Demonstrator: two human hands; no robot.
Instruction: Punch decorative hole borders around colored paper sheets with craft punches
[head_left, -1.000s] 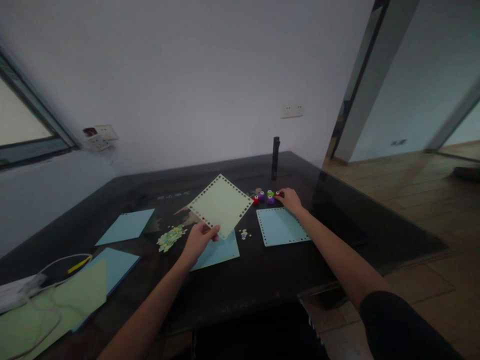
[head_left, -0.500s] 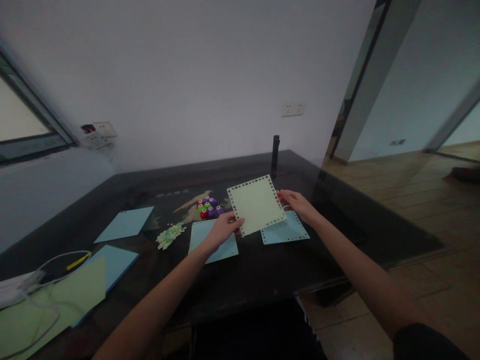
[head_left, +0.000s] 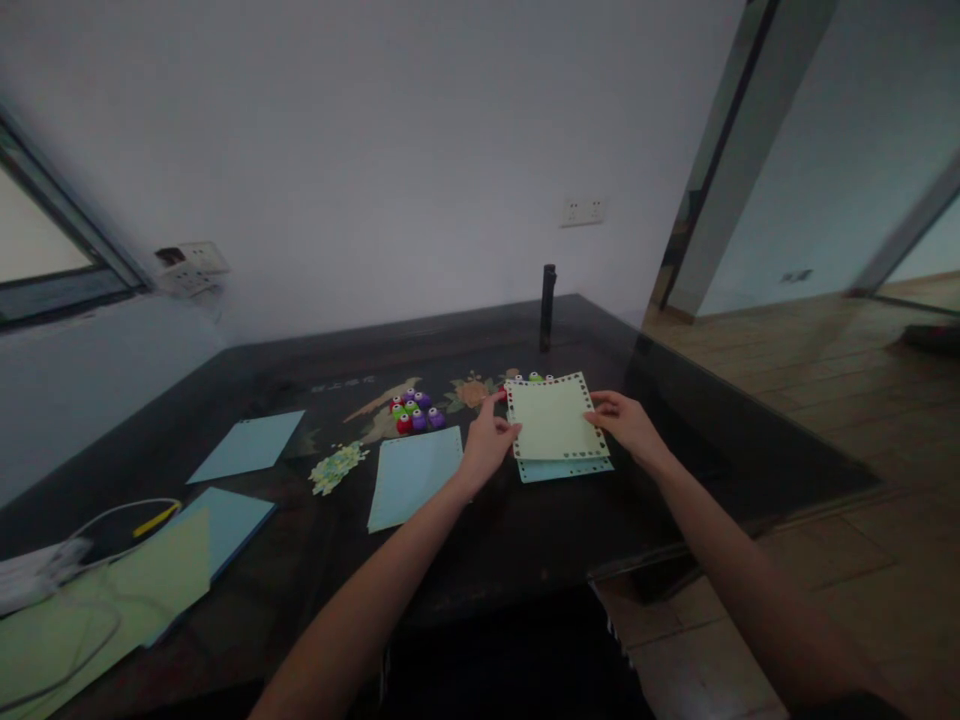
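A pale yellow-green sheet of paper [head_left: 556, 418] with punched shapes along its edges is held between my two hands. My left hand [head_left: 487, 440] pinches its left edge, and my right hand [head_left: 627, 428] grips its right edge. Directly under it lies a light blue punched sheet [head_left: 564, 470], mostly covered. Left of my left hand is another light blue sheet [head_left: 414, 478] lying flat. Small red, green and purple craft punches with eye-like tops [head_left: 415, 412] are grouped behind that sheet; several more [head_left: 535, 378] peek out behind the held paper.
A heap of paper cut-outs [head_left: 337, 467] lies left of centre. Blue sheets [head_left: 247, 445], larger yellow-green paper [head_left: 127, 590], a white cable and a yellow pen-like object [head_left: 154, 522] occupy the left side. A black cylinder [head_left: 547, 308] stands upright near the wall.
Both hands have carried the yellow-green sheet right and down, levelling it over the blue punched sheet. The left blue sheet and the flower pattern on the table are now more exposed.
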